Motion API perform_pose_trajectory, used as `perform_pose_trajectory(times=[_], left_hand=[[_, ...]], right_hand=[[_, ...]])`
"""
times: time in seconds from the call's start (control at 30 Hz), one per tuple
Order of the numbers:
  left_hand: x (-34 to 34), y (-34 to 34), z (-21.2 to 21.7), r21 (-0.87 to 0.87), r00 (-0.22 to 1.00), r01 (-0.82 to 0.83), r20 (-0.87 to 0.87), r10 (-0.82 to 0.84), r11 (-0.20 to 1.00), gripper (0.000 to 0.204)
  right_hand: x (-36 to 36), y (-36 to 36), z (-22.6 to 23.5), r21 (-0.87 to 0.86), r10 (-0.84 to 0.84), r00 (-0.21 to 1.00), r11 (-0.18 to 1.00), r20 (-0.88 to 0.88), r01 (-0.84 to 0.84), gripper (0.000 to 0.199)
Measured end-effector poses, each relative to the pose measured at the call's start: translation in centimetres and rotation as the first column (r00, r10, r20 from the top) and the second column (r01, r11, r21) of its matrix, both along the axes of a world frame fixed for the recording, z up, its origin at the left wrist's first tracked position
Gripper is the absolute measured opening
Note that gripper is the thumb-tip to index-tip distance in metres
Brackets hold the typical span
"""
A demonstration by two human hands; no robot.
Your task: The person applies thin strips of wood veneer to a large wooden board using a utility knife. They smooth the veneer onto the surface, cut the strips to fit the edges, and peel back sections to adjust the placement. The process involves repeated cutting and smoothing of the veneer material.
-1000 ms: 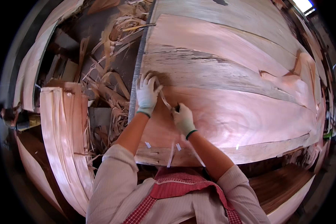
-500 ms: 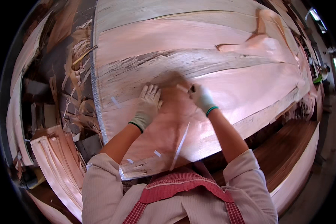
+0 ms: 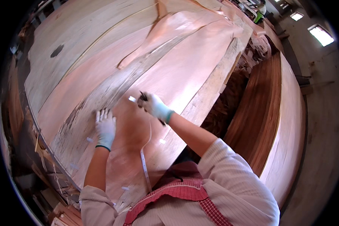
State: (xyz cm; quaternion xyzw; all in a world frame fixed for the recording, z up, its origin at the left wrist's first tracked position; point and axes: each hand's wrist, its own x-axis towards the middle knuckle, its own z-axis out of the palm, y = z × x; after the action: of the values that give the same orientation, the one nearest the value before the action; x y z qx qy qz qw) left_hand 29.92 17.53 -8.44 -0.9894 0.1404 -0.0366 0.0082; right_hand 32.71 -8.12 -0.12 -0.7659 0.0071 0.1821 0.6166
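Note:
Large thin sheets of pinkish wood veneer point(image 3: 186, 49) lie over one another in a broad stack. My left hand point(image 3: 105, 130), in a white glove with a green cuff, lies flat on the veneer with its fingers stretched out. Closed round a dark slim tool, my right hand point(image 3: 155, 107), gloved the same way, is just above the sheet; the tool's exact kind is not clear. A small white piece of tape point(image 3: 132, 99) shows beside its fingertips. From below this hand a narrow white tape point(image 3: 144, 164) runs down to my red checked apron point(image 3: 177, 183).
Small white tape pieces point(image 3: 125, 188) dot the veneer. To the right stands a tall stack of reddish-brown veneer point(image 3: 252, 116), with scraps point(image 3: 224, 107) in the gap beside it. Torn strips hang along the left edge. A person point(image 3: 261, 8) is far off at upper right.
My view has turned to the right, so the stack appears slanted. The right hand has drawn back toward me with the tool. The left hand stays flat on the veneer.

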Motion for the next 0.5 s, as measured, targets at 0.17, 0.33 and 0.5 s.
perform_pose_trajectory(times=[0.17,0.33,0.5], left_hand=[[1.4,-6.5,1.9,-0.322,0.995,-0.011,0.090,0.042,0.947,0.037],[0.6,-30.5,5.0,-0.476,0.978,0.178,-0.014,-0.210,0.861,0.054],[0.5,-42.8,2.1,-0.316,0.965,0.252,0.005,-0.264,0.915,0.063]], right_hand=[[-11.9,-15.7,-0.4,0.425,-0.338,0.895,0.793,-0.292,0.438,0.013],[-15.2,-32.7,-2.7,-0.022,-0.649,0.696,0.736,-0.307,0.677,0.009],[-11.6,-41.2,-1.9,-0.013,-0.662,0.690,0.724,-0.295,0.689,0.010]])
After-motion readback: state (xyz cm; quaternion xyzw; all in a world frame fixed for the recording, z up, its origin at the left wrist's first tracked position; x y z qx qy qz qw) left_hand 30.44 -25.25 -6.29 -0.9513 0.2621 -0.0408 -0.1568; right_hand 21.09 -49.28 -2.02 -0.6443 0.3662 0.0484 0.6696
